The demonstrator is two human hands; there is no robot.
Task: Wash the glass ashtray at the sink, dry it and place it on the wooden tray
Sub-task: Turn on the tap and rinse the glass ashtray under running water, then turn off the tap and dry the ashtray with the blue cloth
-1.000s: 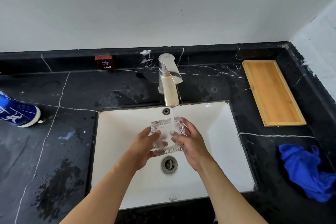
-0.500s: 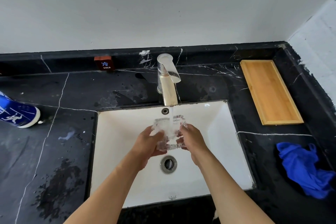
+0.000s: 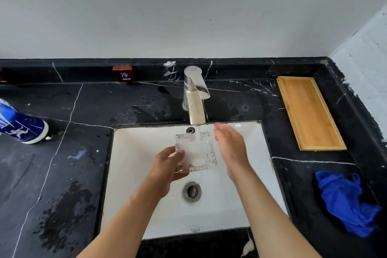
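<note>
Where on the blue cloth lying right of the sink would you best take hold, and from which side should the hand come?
Pinch a raised fold near the middle of the blue cloth, coming from above with the open right hand, the nearer one. The cloth lies crumpled on the counter, so its ridges stand up and offer something to grip. The left hand holds the glass ashtray.
</note>
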